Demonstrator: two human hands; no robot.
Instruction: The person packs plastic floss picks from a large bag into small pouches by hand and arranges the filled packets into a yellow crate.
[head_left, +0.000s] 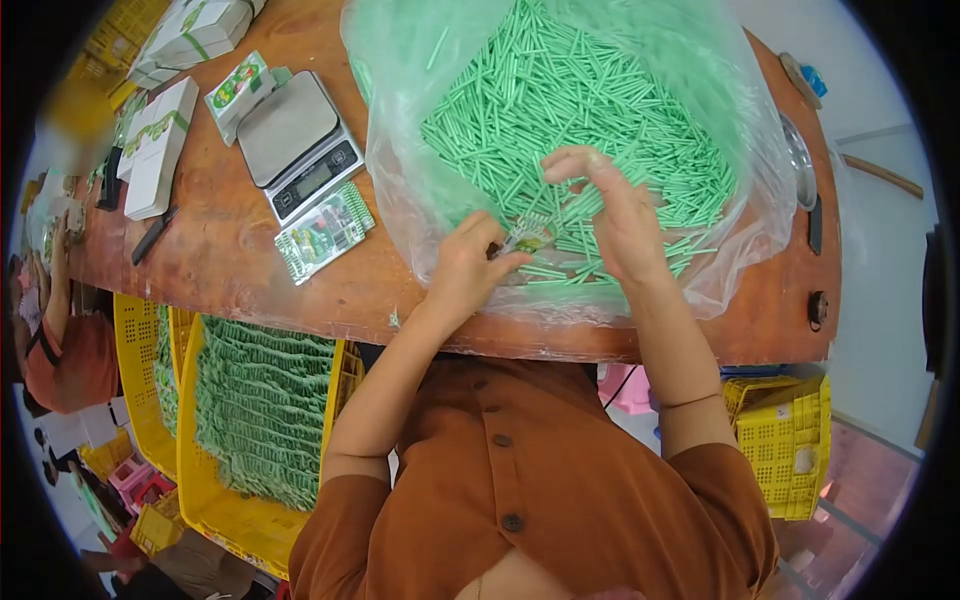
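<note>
A large clear plastic bag [400,210] lies spread on the wooden table, with a heap of thin green sticks [560,100] in it. At the bag's near edge, my left hand [472,257] pinches a small printed packet [530,236] between thumb and fingers. Over the right part of the heap is my right hand [615,205], fingers curved around some green sticks just beside the packet. Its grip is partly hidden. Left of the bag stands a digital scale [318,178], with a few printed packets [325,232] in front of it.
Stacked white boxes [158,150] and a black-handled tool [153,236] lie at the table's left. Below the edge is a yellow crate [205,490] of green packets. Another yellow crate [790,445] stands at right. A co-worker [70,355] is at far left.
</note>
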